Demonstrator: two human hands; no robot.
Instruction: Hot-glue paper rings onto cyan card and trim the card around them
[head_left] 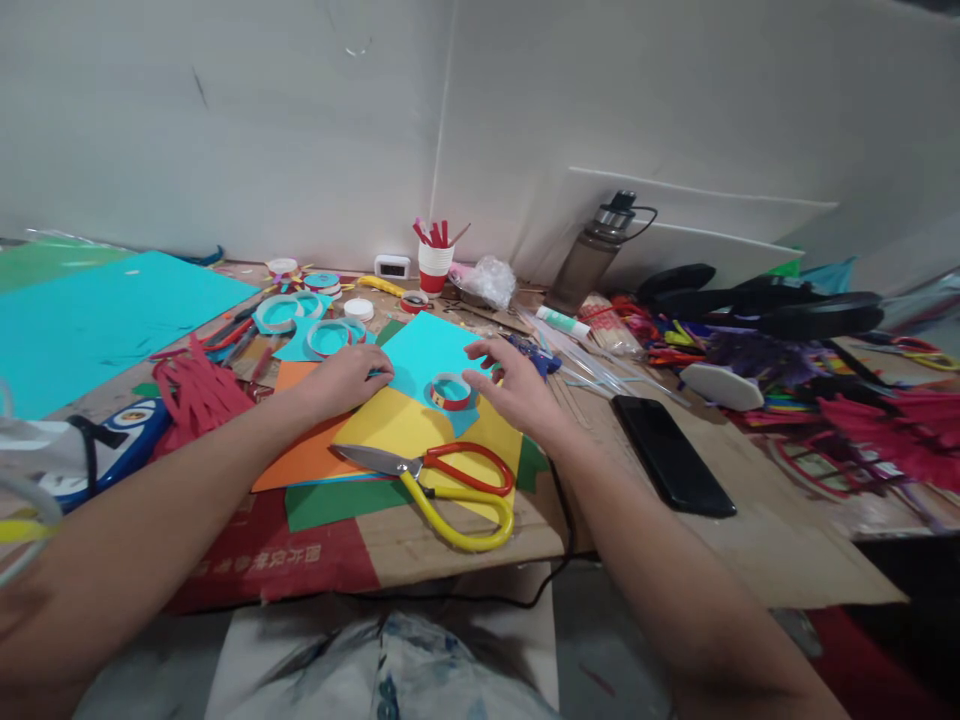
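Observation:
A small paper ring [450,393], red outside and pale inside, stands on a scrap of blue paper [466,420] over yellow paper [375,418]. My right hand [514,385] is open just right of the ring, with thumb and fingers apart. To the ring's left, my left hand [349,380] rests over the orange paper [296,380] and the edge of a blue sheet [427,345]. Its fingers are loosely curved, with a gap at the thumb and nothing visible in them. Scissors [409,467] with one red and one yellow handle lie on the yellow paper, nearer me than both hands.
Several blue-based rings [330,338] lie behind my left hand, near red paper strips [199,385]. A paper cup [435,268] holds red sticks. Rightward are a glue stick [562,322], a bottle [589,255], a phone [671,455] and piled craft scraps. Cardboard [780,530] covers the table.

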